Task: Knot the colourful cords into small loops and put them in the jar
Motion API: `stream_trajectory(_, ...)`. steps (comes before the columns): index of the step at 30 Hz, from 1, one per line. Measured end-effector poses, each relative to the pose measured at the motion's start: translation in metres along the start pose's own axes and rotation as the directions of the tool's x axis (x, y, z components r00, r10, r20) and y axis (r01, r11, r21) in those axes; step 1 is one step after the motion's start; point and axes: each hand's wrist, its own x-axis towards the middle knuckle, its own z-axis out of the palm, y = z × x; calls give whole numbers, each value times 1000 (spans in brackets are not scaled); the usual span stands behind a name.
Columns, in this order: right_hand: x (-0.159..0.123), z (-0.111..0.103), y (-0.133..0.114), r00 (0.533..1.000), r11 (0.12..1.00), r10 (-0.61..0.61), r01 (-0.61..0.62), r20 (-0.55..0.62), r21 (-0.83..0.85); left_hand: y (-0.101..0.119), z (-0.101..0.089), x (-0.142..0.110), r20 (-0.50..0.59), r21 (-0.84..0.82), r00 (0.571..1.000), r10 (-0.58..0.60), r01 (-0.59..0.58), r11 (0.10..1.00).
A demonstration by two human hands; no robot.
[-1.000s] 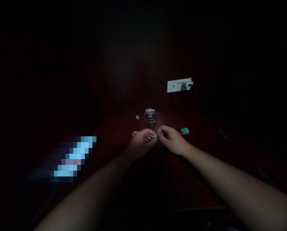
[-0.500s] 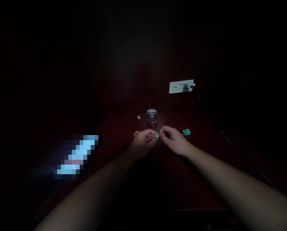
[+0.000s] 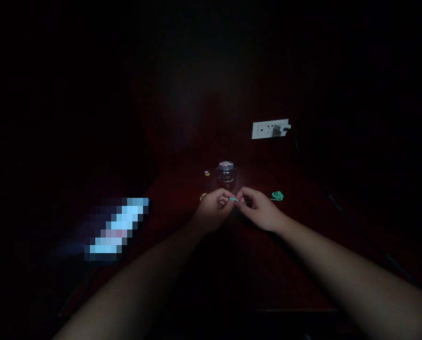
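My left hand (image 3: 215, 208) pinches a short bit of green cord (image 3: 233, 199) between thumb and forefinger. Meeting it fingertip to fingertip, my right hand (image 3: 260, 208) is closed on the other end of that bit. To the right of my right hand lies a loosely coiled green cord (image 3: 277, 195) with a tail toward my hand; whether it joins the held piece is hidden. Partly behind my left hand shows a yellow coil (image 3: 203, 196). A clear lidded jar (image 3: 226, 173) stands just beyond my hands.
A small yellow ring (image 3: 207, 174) lies left of the jar on the dark red table (image 3: 182, 189). At the left glows a blurred-out screen (image 3: 121, 229). A white wall socket (image 3: 270, 129) with a plug sits at the back right. A dark cable (image 3: 374, 243) runs along the right.
The whole view has shifted slightly, moving everything a little to the right. More green cord shows between my fingertips; both hands keep their pinch.
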Motion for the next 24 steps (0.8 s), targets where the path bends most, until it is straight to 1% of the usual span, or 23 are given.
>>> stream_trajectory(3,0,0,0,1000,1000,12,-12,3,-17,2,0,0,8,-11,1000,-19,19,1000)
stream_trajectory(6,-1,1,0,1000,1000,17,-16,17,-24,0,1,-1,68,-28,997,-44,45,999)
stream_trajectory(9,-1,1,-1,999,1000,10,-9,40,-21,-5,2,-1,115,-57,993,-40,47,997)
stream_trajectory(13,-2,0,-2,998,999,7,-5,58,-38,-9,3,-2,129,-50,992,-13,20,999)
stream_trajectory(18,-2,0,-3,996,998,6,0,89,-59,-9,2,-2,151,-24,988,-9,13,1000)
stream_trajectory(20,-3,0,-3,996,998,0,6,92,-63,-9,1,-2,153,-17,988,-14,16,1000)
stream_trajectory(24,-3,-1,-4,996,996,3,4,91,-84,-6,2,-2,179,-53,983,-39,49,997)
